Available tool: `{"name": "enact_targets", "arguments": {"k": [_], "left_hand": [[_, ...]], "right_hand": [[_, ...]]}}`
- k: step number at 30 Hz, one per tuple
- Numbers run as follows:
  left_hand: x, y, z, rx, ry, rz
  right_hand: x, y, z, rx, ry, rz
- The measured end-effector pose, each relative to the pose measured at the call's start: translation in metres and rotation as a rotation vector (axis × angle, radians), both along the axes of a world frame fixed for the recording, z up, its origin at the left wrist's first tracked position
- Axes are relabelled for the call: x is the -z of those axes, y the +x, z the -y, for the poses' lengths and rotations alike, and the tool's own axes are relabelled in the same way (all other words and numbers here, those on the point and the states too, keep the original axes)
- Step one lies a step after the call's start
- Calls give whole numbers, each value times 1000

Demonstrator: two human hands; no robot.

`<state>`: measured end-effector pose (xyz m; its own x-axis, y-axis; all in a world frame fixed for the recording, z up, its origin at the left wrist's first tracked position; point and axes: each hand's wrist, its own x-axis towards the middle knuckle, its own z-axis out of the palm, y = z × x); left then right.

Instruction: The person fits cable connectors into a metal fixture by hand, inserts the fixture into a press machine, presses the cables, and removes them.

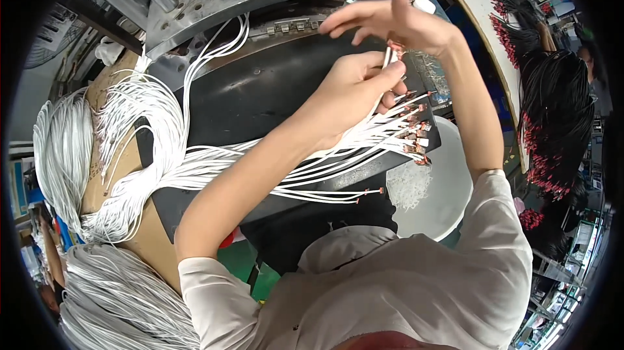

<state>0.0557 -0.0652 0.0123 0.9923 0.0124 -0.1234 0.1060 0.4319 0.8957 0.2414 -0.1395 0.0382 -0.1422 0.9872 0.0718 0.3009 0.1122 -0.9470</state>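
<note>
My left hand [361, 87] is closed round a few white cables, pinching them just below their orange-red ends [394, 46], which point up and away from me. Just beyond, my right hand [406, 25] is raised with its fingers stretched apart and nothing in them. Its wrist is close to the cable ends; whether it touches them I cannot tell. Under my left forearm a bundle of white cables [218, 161] runs across the black work surface [240, 100]. Their stripped, orange-red ends [416, 132] fan out on the right, near the surface's edge.
A white bowl [448, 181] with pale scraps stands below the surface's right edge. Coiled white cables [62, 148] lie at the left, more grey-white ones [120, 298] nearer me. A metal machine plate [188, 22] rises at the back. Black cables with red ends [552, 109] hang at the right.
</note>
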Motion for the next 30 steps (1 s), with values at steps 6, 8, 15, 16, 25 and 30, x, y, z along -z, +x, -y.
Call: {"name": "enact_targets", "arguments": {"k": [6, 8, 15, 16, 25, 30], "left_hand": [[9, -49, -58, -73, 180, -164], [12, -63, -68, -124, 160, -218], [18, -66, -68, -281, 87, -219], [19, -67, -68, -309, 90, -225], [18, -58, -62, -293, 150, -238], [15, -55, -59, -325, 199, -301]], "right_hand": [[21, -24, -22, 345, -149, 579], [49, -13, -31, 504, 0, 1006], [54, -50, -35, 486, 13, 1013], [50, -54, -33, 460, 22, 964], [48, -63, -18, 502, -215, -287], [49, -73, -20, 513, -161, -336]]}}
